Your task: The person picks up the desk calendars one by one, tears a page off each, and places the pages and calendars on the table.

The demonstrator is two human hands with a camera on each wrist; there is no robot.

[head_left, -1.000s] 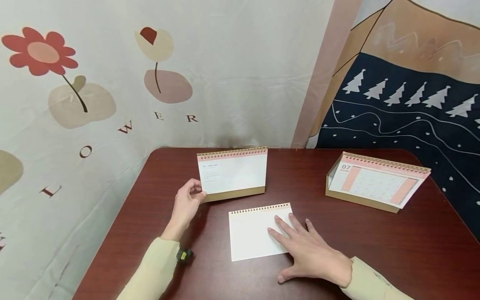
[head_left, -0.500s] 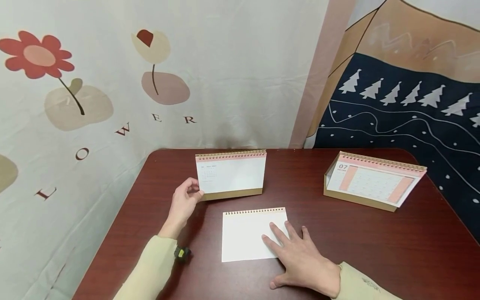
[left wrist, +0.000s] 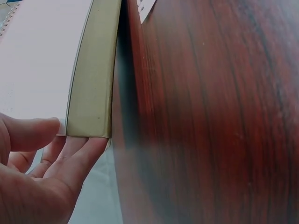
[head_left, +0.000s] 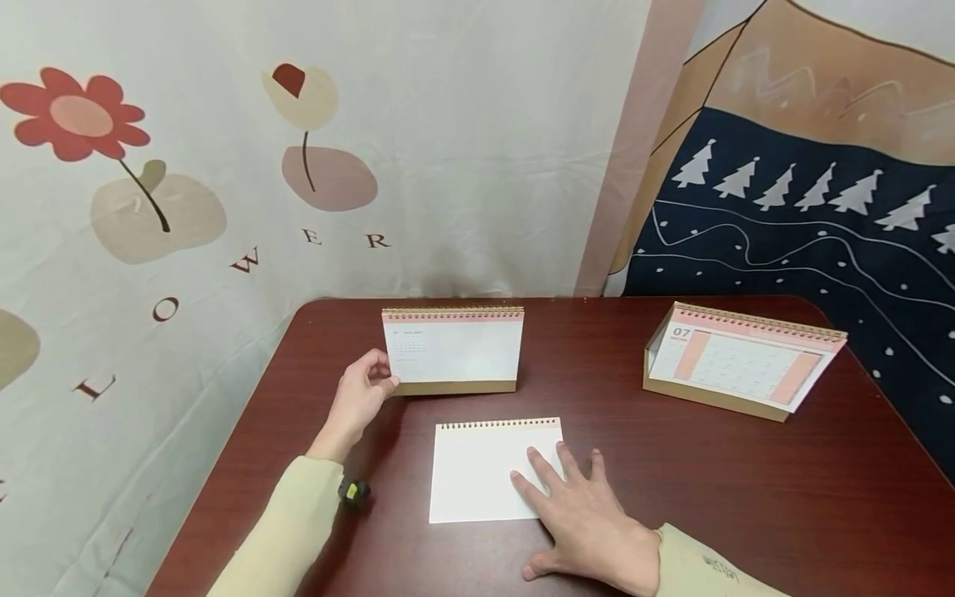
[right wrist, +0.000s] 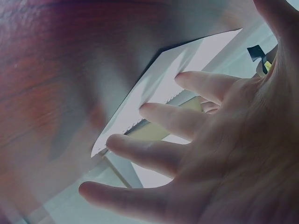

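A spiral-bound desk calendar (head_left: 455, 352) with white pages and a gold-brown base stands upright at the table's middle back. My left hand (head_left: 360, 398) pinches its lower left corner. In the left wrist view the thumb (left wrist: 35, 133) lies on the page edge and the other fingers reach under the base (left wrist: 96, 84). In front of the calendar, a loose white calendar page (head_left: 477, 473) with punched holes along its top lies on the table. My right hand (head_left: 578, 518) is spread over its right side, fingertips on the page and thumb on the table.
A second desk calendar (head_left: 746, 361), showing 07, stands angled at the right. The dark red wooden table (head_left: 716, 497) meets a printed cloth (head_left: 477, 166) at the back. A black strap device (head_left: 354, 492) sits at the left wrist.
The loose page has slid left under my right hand. The held calendar has shifted slightly left and turned to stand squarer. The view has shifted a little too.
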